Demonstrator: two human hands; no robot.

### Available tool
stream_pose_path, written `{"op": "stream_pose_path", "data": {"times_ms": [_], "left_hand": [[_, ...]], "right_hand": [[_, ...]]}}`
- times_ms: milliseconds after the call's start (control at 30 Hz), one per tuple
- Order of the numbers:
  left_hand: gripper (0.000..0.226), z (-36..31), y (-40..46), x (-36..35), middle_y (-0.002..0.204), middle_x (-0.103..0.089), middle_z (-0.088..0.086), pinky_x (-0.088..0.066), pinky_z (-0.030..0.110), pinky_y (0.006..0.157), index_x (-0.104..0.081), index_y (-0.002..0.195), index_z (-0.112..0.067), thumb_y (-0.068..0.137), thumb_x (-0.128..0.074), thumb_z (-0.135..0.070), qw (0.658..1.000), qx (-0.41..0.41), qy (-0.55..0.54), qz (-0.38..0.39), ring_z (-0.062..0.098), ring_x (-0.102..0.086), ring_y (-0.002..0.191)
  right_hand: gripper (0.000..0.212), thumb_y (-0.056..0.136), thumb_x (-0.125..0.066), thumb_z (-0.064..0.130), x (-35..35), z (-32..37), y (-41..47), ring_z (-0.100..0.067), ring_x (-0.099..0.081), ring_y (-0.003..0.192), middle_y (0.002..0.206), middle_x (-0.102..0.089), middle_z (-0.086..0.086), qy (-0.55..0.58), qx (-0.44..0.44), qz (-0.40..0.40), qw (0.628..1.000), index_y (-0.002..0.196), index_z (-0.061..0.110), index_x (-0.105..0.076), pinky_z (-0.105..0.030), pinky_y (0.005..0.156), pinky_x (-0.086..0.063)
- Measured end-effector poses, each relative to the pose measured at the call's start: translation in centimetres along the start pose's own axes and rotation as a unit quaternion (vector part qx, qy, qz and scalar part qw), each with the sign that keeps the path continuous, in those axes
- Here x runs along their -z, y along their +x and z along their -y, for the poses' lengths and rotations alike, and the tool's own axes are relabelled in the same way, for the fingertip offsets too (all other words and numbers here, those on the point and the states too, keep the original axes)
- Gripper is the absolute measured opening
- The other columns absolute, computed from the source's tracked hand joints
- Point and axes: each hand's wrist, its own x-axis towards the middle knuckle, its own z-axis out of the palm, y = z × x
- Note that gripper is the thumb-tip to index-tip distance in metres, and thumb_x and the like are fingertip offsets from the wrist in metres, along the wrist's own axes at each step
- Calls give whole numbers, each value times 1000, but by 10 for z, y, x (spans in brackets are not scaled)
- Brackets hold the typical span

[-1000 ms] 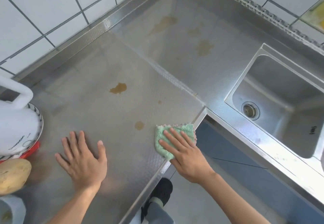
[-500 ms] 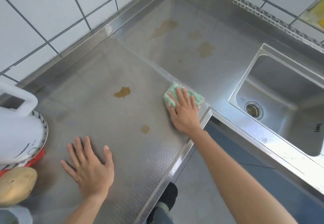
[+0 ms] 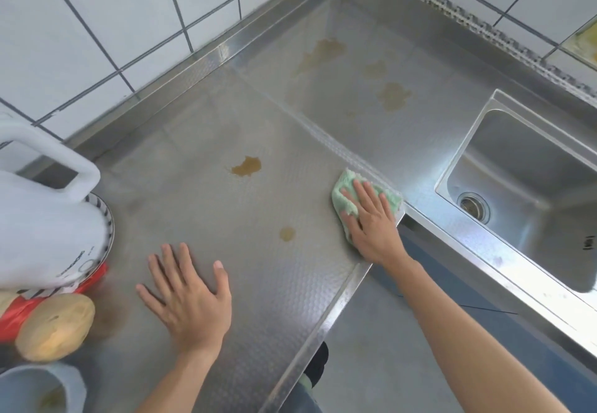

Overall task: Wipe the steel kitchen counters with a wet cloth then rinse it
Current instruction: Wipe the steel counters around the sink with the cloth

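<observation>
A white plastic jug (image 3: pixel 42 218) stands at the left beside a potato (image 3: pixel 55 327), red bag (image 3: pixel 19 312) and grey cup (image 3: pixel 38 390).

Premises are presenting as a kitchen: white-tiled wall (image 3: pixel 97 41) is backing an embossed stainless-steel counter (image 3: pixel 200 212) adjoining a recessed steel sink (image 3: pixel 523 193).
</observation>
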Motion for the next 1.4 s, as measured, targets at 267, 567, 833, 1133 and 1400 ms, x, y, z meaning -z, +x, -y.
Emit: {"op": "stream_pose_path", "data": {"times_ms": [267, 567, 833, 1133, 1400], "left_hand": [[73, 3, 1, -4, 171, -28, 13, -6, 65, 126, -34, 159, -15, 98, -41, -55, 1000, -9, 5, -7, 30, -10, 164], [74, 0, 1, 3, 173, -25, 14, -5, 67, 127, -33, 160, -11, 100, -38, -54, 1000, -10, -7, 14, 31, -6, 164], [75, 0, 0, 4, 173, -23, 15, -6, 68, 127, -32, 161, -11, 101, -35, -56, 1000, -17, 2, 16, 32, -4, 164], [74, 0, 1, 1, 172, -26, 14, -4, 66, 127, -33, 160, -12, 100, -39, -55, 1000, -17, 7, 6, 32, -6, 164], [74, 2, 0, 0, 172, -26, 13, -7, 66, 128, -33, 161, -13, 101, -37, -56, 999, -19, 26, 15, 32, -8, 164]], "right_hand": [[58, 104, -31, 46, -64, 125, -31, -20, 9, 159, 172, -8, 2, -24, 143, 15, 989, 161, 34, -26, -52, 128, 2], [54, 109, -27, 43, -31, 27, -70, -15, 0, 159, 172, -5, 9, -90, 218, 57, 970, 162, 38, -17, -48, 128, -5], [54, 109, -28, 45, -28, 85, 41, -20, 11, 158, 173, 0, 0, 6, -99, -41, 994, 162, 35, -23, -47, 127, 9], [56, 108, -34, 44, -67, 104, -66, -18, 5, 159, 173, -4, 5, -58, 266, 79, 959, 161, 37, -22, -43, 128, 7], [54, 108, -42, 31, -6, 24, 22, -14, 4, 159, 171, -8, 6, -51, 132, 43, 989, 160, 34, -28, -50, 128, -5]]}}
